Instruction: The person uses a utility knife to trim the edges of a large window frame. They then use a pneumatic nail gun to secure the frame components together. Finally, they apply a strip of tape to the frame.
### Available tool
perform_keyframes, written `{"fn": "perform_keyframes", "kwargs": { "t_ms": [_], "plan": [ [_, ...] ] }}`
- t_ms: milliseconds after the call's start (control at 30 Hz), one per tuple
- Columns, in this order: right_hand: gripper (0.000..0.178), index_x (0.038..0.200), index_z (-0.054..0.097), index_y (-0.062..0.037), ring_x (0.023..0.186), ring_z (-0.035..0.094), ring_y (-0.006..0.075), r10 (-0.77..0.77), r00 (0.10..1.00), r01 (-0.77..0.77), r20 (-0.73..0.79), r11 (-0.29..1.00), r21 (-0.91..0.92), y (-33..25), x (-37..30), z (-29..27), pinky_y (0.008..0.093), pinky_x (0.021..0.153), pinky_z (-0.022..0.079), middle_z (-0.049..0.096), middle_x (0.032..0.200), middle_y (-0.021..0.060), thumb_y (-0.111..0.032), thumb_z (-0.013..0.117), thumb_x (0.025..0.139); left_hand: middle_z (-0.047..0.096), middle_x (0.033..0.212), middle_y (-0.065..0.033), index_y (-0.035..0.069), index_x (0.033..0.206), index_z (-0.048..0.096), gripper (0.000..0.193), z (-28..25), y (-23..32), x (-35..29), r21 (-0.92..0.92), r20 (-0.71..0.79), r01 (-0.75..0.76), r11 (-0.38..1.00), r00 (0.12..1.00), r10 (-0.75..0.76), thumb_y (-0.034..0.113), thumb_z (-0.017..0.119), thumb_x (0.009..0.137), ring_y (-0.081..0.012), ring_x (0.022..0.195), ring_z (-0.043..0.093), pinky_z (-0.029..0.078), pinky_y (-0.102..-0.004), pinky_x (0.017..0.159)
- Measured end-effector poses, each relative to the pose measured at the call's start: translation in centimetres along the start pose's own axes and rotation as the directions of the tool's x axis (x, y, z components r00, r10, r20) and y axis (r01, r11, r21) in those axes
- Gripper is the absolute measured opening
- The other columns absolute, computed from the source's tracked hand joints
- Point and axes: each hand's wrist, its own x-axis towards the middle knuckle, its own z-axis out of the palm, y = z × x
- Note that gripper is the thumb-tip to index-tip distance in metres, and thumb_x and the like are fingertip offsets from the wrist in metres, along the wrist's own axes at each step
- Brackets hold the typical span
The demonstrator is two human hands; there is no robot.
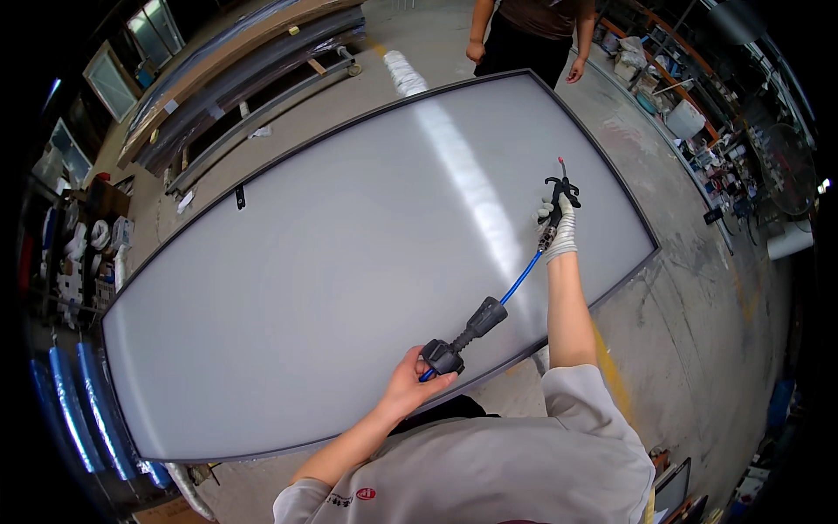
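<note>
In my right hand [563, 230], which wears a white glove, is a black air blow gun [561, 190] with a thin red-tipped nozzle pointing away from me. A blue hose [521, 279] runs from its handle back to a black hose fitting [443, 356] with a ribbed neck and a flared end. My bare left hand [417, 381] grips that fitting near the panel's front edge, thumb and fingers around it. Under both hands lies a large flat grey panel [323, 288] with a dark frame. A small black piece [240, 197] sits near its far left edge.
Beyond the panel stands a person [532, 35] with arms lowered. Wrapped boards [236, 79] are stacked on a wheeled cart at the far left. Blue wrapped rolls [74, 410] stand at left. Cluttered shelves [672, 96] line the far right. A white wrapped support [403, 74] pokes out beyond the panel.
</note>
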Motion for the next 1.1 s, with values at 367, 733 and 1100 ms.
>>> {"fn": "perform_keyframes", "kwargs": {
  "t_ms": [367,733,1100],
  "plan": [
    [0.043,0.097,0.056,-0.0036,0.052,0.056,0.0107,0.895,0.362,-0.535,0.259,0.427,-0.729,22.1,-10.1,15.9,0.0285,0.050,0.051,0.055,0.065,-0.0015,-0.046,0.058,0.089,0.062,0.076,-0.0046,-0.010,0.123,0.047,0.072,-8.6,-5.4,-10.4,0.031,-0.506,0.044,0.999,0.862,-0.022,0.017,0.084,0.067,-0.0079,0.069,0.056,0.044,-0.0221,0.064],
    [0.034,0.087,0.057,-0.0080,0.052,0.060,0.0195,0.898,0.357,-0.485,0.257,0.414,-0.770,31.2,-13.4,23.4,0.0362,0.051,0.056,0.060,0.068,0.0048,-0.042,0.060,0.086,0.064,0.082,-0.0024,-0.008,0.115,0.055,0.054,-7.8,-4.2,-15.0,-0.064,-0.622,0.076,0.995,0.777,-0.100,0.010,0.080,0.070,-0.0065,0.076,0.058,0.047,-0.0211,0.069],
    [0.032,0.078,0.050,-0.0148,0.045,0.046,0.0145,-0.163,0.972,0.077,-0.167,0.899,-0.431,-0.6,0.0,0.3,0.0296,0.042,0.040,0.047,0.060,-0.0014,-0.044,0.060,0.088,0.068,0.087,-0.0102,-0.008,0.117,0.048,0.055,-0.3,-0.7,0.5,0.017,-0.125,-0.042,0.999,0.991,0.044,0.018,0.076,0.078,-0.0092,0.078,0.062,0.049,-0.0243,0.072]
  ]
}}
